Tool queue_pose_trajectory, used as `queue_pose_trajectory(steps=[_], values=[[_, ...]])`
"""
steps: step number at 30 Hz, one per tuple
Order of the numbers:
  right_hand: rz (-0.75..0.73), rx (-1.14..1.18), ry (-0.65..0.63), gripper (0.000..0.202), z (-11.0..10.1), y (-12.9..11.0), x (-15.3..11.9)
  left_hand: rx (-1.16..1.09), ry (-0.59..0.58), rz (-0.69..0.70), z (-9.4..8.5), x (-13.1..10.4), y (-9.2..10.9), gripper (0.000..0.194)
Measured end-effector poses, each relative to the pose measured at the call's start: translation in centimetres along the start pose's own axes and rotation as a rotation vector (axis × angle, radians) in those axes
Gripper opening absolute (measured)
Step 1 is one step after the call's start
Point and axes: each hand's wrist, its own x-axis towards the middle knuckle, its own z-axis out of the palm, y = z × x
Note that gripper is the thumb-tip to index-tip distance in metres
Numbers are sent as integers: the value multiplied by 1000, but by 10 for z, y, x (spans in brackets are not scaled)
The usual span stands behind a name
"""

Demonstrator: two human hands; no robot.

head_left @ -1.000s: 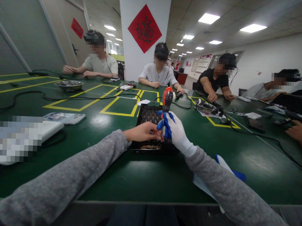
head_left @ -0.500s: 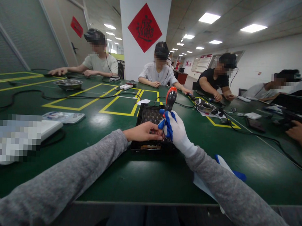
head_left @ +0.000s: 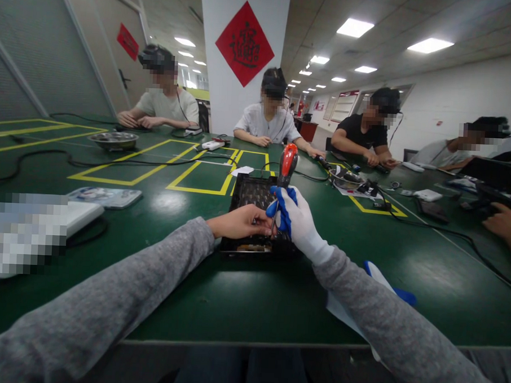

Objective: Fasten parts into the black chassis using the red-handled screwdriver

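Observation:
In front of me on the green table lies a shallow black casing [head_left: 252,192] with rows of small holes inside. My right hand [head_left: 302,222], in a white and blue glove, grips a screwdriver [head_left: 288,166] with a red and black handle. Its shaft points down into the casing, slightly tilted. My bare left hand [head_left: 240,222] reaches over the casing, thumb and fingers pinched beside the lower shaft. Whatever lies between those fingertips is too small to make out, and the screwdriver's tip is hidden there.
A blue and white glove [head_left: 379,276] lies by my right forearm. Left are a white pixelated object [head_left: 80,218] and a flat case [head_left: 107,197]. Metal bowls [head_left: 114,141], black cables and yellow tape lie farther off. Several people sit around the table.
The screwdriver handle has shifted slightly left and down, while both hands stay over the casing. Across the table, the left person's outstretched arm has drawn in.

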Motion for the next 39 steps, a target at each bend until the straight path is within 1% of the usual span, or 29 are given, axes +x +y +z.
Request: queue_pose_trajectory(steps=[7, 11, 13, 14, 18, 20, 23, 28, 30, 32, 34, 36, 39], values=[[-63, -19, 12, 34, 2, -3, -3, 13, 112, -72, 2, 2, 1, 27], [-25, -27, -26, 36, 2, -5, -3, -39, 49, -17, 2, 1, -2, 23], [-6, -31, -25, 37, 2, -5, -3, -55, 18, -2, 1, 1, -3, 23], [-7, -32, -19, 37, 2, -5, -3, -43, 22, 0, 1, 1, -3, 23], [-33, -39, 6, 36, 3, -6, -4, 64, 101, -30, 0, 0, -2, 27], [-36, -35, 5, 35, 3, -6, -4, 80, 116, -43, 0, 0, -2, 28], [-33, -17, -16, 36, 3, -5, -4, 72, 107, -29, 0, 0, -5, 27], [-32, -7, -31, 37, 1, -5, -4, 6, 29, 7, -1, 0, -6, 25], [-45, -4, -29, 37, 2, -5, -4, 8, 51, -1, -1, 0, -5, 25], [-53, 0, -26, 37, 3, -5, -5, 19, 86, -36, 0, 1, -5, 26], [-51, -2, -18, 38, 3, -5, -4, 11, 96, -73, 0, 1, -6, 27], [-35, 0, -16, 39, 2, -4, -3, -11, 81, -78, 0, 1, -7, 27], [-5, 6, -32, 39, 0, -3, -3, -32, 38, -34, 0, 1, -7, 26]])
